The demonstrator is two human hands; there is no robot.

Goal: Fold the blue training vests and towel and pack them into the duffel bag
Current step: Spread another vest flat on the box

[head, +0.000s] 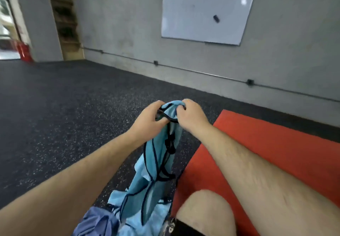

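One vest hangs at frame centre, its top bunched between two hands: the left grip and right grip both clench its dark-trimmed edge, fingers curled tight. Its tail meets a light-blue heap, count unclear, beside one darker cloth at the bottom edge. One red mat lies at the right

Grey concrete wall, whiteboard, speckled black floor
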